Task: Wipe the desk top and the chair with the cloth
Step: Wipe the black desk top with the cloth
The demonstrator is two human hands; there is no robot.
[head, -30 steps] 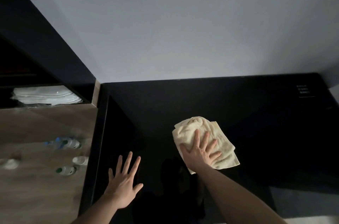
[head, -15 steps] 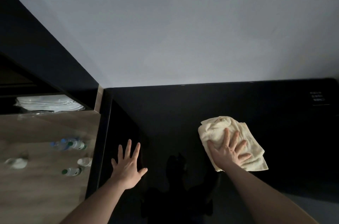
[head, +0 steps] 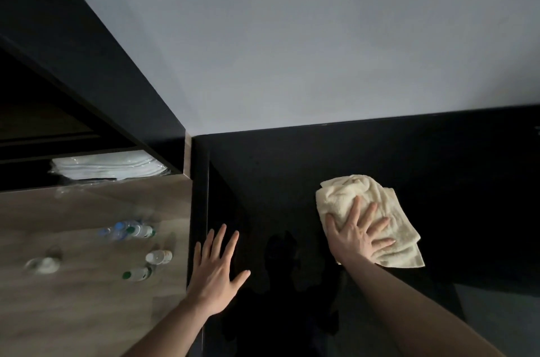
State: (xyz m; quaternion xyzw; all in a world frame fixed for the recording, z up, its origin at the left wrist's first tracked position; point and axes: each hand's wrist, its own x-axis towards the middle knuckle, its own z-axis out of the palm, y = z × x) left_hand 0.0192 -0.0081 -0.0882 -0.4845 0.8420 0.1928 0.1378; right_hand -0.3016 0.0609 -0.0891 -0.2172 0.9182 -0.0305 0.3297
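A glossy black desk top (head: 292, 181) fills the lower right of the head view and reflects me darkly. A crumpled cream cloth (head: 344, 193) lies on it right of centre. My right hand (head: 358, 235) presses flat on the cloth with its fingers spread and straight. My left hand (head: 217, 269) rests flat on the desk's left part, fingers spread, holding nothing. No chair is in view.
A wooden counter (head: 73, 312) adjoins the desk on the left, with water bottles (head: 128, 231), a small cup (head: 159, 256) and a glass (head: 43, 264) on it. Folded white linen (head: 108, 166) lies under a dark shelf. A pale wall (head: 292, 49) rises behind the desk.
My right hand has slid the cloth to the right across the desk top and a little away from me. My left hand stays flat near the desk's left edge.
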